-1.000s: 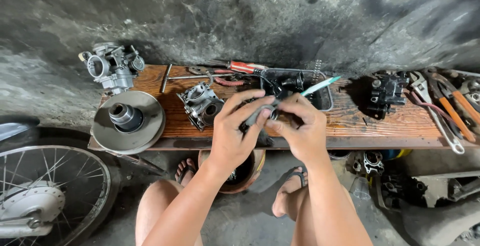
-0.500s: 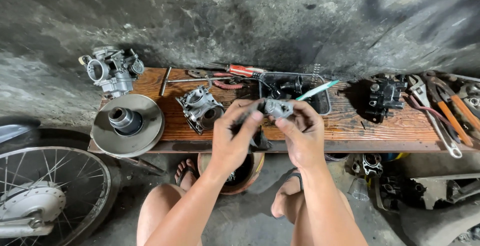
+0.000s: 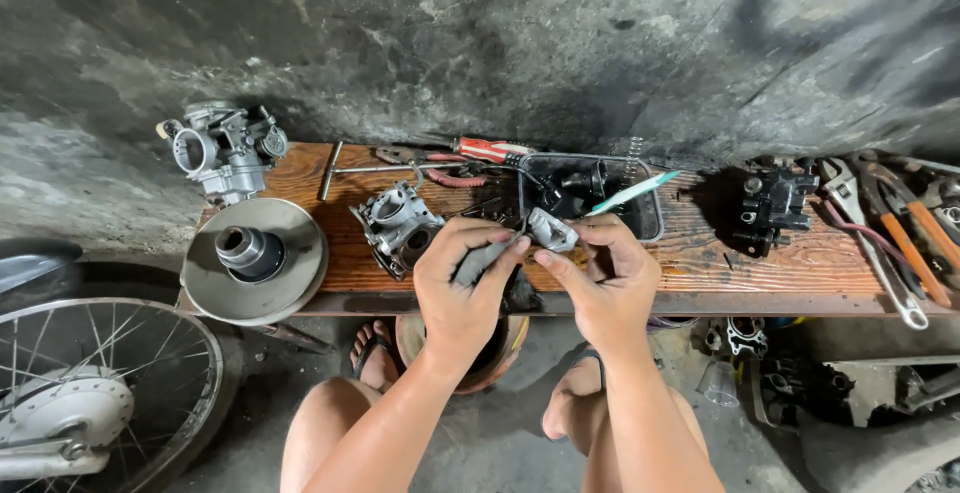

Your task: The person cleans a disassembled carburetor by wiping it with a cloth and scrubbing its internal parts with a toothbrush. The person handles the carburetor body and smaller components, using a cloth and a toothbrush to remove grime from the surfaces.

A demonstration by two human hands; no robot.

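1. At frame centre, the left hand (image 3: 462,288) and right hand (image 3: 598,278) are both pinching one small grey metal part (image 3: 551,230) above the wooden bench (image 3: 700,263).
2. One silver carburetor (image 3: 222,148) is sitting upper left, one round pulley disc (image 3: 255,258) below it.

The tabletop (image 3: 700,253) is crowded along its far edge. On the left, a round metal disc (image 3: 255,258) and a carburetor (image 3: 220,148) fill the corner, so no hand can pass there. Just right of them, a small engine part (image 3: 400,225) lies close to the left hand (image 3: 460,288). Behind both hands, a black tray (image 3: 645,215) and a red-handled screwdriver (image 3: 490,149) block the far side. The right hand (image 3: 600,283) is near the tray. Bare wood shows between the tray and a black part (image 3: 775,203), and along the near edge on the right. At the right end, wrenches and pliers (image 3: 890,238) cover the tabletop. A dark wall (image 3: 500,43) closes the far side.
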